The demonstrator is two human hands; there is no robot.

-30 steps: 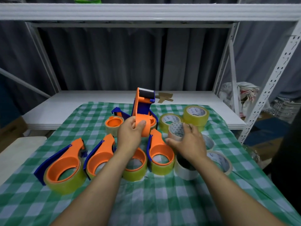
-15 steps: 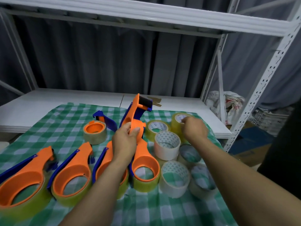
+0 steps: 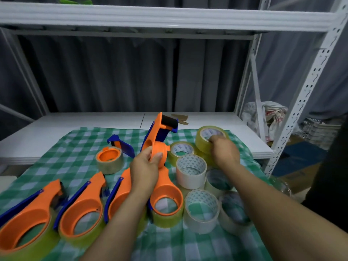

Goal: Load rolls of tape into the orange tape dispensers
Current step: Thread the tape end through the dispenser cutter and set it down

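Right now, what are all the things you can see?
Loaded dispensers: four, orange and blue, front row on the cloth.
Held dispenser: one, orange and blue, upright, no roll on it.
Far dispenser: one, orange hub in a tan roll, behind the row.
Yellow rolls: at least two, back right.
Pale rolls: about five, right of the row.
Cloth: green check.
Shelf: white.
Left hand: holding the empty dispenser.
Right hand: on a yellow roll.

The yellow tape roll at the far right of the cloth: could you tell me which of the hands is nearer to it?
Right. The right hand has its fingers on the yellow roll, while the left hand is off to its left, holding the upright dispenser.
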